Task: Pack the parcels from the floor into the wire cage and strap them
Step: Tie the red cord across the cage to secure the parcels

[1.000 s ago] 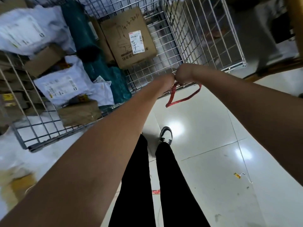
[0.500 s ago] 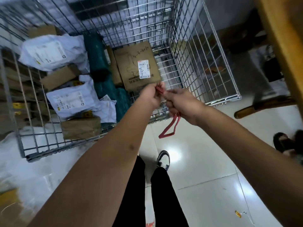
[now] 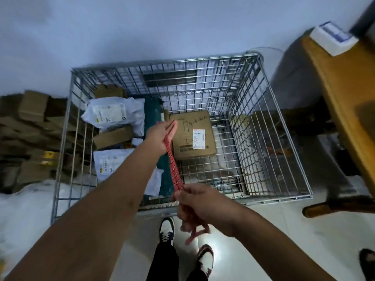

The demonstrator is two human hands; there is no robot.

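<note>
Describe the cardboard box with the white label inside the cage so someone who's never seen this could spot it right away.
Start at the wire cage against the wall and look down onto its floor. The cardboard box lies flat near the middle, right of the teal parcel. It alone has handwriting across its top, plus a white label marked with a big 4.

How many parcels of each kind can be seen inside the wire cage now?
Brown cardboard boxes: 3, the big labelled one, one at the back, one on the left.
White plastic mailers: 2, upper and lower.
Dark green wrapped parcels: 1.
Total: 6 that show plainly; others may lie hidden beneath.
</note>
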